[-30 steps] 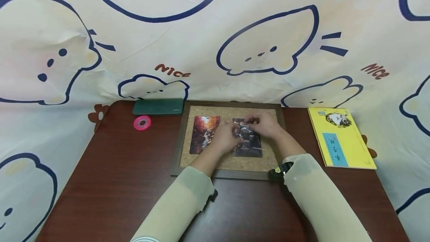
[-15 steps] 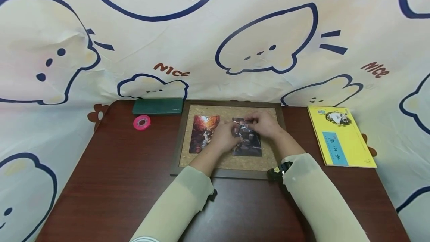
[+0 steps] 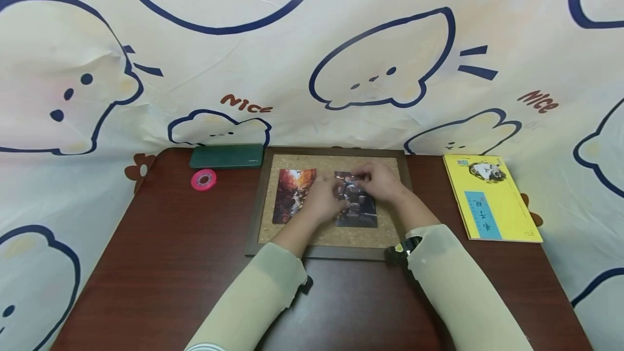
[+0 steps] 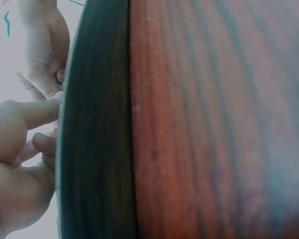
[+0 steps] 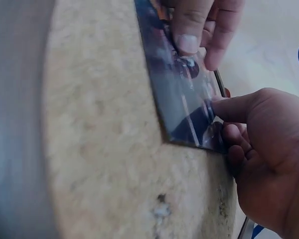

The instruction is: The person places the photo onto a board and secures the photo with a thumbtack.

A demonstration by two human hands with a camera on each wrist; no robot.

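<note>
A dark photo (image 3: 361,213) lies on a framed cork board (image 3: 324,237), to the right of a photo with red and orange foliage (image 3: 290,194). My left hand (image 3: 324,199) reaches over the dark photo's left side. In the right wrist view the left thumb (image 5: 188,42) bears on its glossy face, a small shiny spot beside the tip. At the photo's far right corner, my right hand (image 3: 382,181) has its thumb on the face and its other fingers curled at the edge. The left wrist view shows both hands' fingertips close together behind the brown frame (image 4: 97,124).
A dark green case (image 3: 226,156) stands at the back left of the brown table (image 3: 185,264), with a pink ring-shaped roll (image 3: 203,180) in front of it. A yellow book (image 3: 492,199) lies to the right of the board. Printed cloth (image 3: 292,69) hangs behind.
The whole head view has shifted slightly to the left. Both hands keep nearly the same position on the dark photo.
</note>
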